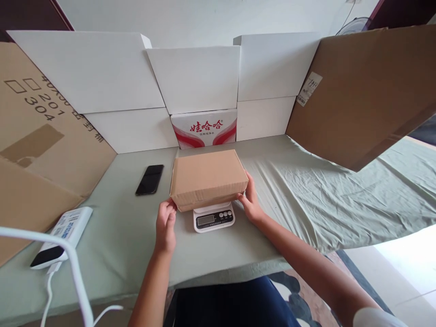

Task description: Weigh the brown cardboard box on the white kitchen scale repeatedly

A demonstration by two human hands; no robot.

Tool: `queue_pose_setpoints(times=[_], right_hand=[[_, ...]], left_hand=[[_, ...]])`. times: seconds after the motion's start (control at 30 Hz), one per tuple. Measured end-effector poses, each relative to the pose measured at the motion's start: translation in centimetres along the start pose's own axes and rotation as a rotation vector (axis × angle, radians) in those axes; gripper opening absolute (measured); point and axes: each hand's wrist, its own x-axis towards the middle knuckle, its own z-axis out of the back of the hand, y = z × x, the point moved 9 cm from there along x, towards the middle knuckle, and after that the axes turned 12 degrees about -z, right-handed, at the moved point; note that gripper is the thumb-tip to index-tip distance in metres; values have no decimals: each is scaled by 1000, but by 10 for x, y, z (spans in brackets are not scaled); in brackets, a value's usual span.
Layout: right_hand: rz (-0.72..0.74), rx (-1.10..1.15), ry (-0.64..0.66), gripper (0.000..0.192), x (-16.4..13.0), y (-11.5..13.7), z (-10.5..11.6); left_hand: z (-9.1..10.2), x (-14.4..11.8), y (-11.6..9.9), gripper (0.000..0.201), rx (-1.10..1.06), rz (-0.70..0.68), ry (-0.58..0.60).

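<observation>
Your closed brown cardboard box (208,178) sits at the centre of the frame, resting on the small white kitchen scale (214,217), whose display and buttons poke out just below the box's near edge. Your left hand (165,225) is at the box's lower left corner, fingers curled and touching it; your right hand (250,200) is pressed against the lower right corner, fingers spread along the side, so you've got the box braced between both hands. Everything sits on the bench (136,236), draped in a pale green cloth. Left of the box, well apart, a black phone (150,179) lies flat. In the lower left of the frame a white power bank (63,236) lies with a white cable (51,290) running off it. Just behind the box, a white carton with red lettering (204,128) stands against white panels (194,77). Brown cardboard sheets (368,91) lean in at the upper right and along the left edge.
</observation>
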Motion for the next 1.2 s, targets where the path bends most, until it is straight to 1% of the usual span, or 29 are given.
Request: queue_pose_setpoints(times=[0.1, 0.17, 0.2, 0.23, 0.3, 0.33, 0.37, 0.4, 0.47, 0.57, 0.67, 0.77, 0.87, 1.03, 1.2], right_hand=[[-12, -2, 4, 71, 0, -1, -1], [-1, -1, -10, 72, 2, 0, 4], [15, 13, -55, 73, 5, 1, 12], [35, 37, -134, 74, 7, 2, 25], [54, 104, -353, 75, 11, 0, 57], [39, 133, -445, 75, 13, -4, 71], [10, 156, -494, 74, 16, -10, 79], [-25, 178, -513, 74, 19, -16, 84], [-92, 219, -487, 74, 24, -28, 81], [-120, 213, -398, 71, 24, -35, 63], [-76, 154, -288, 68, 20, -28, 42], [-40, 151, -182, 69, 17, -20, 28], [-19, 176, -118, 72, 16, -16, 23], [8, 178, -56, 76, 14, -12, 17], [-25, 147, 42, 82, 10, -9, 6]], left_hand=[[0, -1, 0, 62, 3, 2, 6], [-1, -1, -2, 62, 7, -4, 2], [0, 0, -4, 61, 9, -17, -13], [2, 0, -8, 59, 8, -36, -40], [8, 2, -14, 51, -2, -72, -110], [10, 3, -16, 47, -12, -83, -144], [12, 3, -18, 45, -23, -87, -168], [13, 4, -18, 44, -32, -86, -184], [15, 5, -19, 45, -36, -85, -197], [15, 6, -18, 46, -31, -84, -194], [13, 5, -17, 49, -39, -69, -175], [11, 4, -12, 57, -32, -33, -146], [9, 2, -6, 63, -6, 1, -105], [5, -2, 4, 70, 8, 34, -66], [-4, -4, 4, 71, -5, 55, 4]])
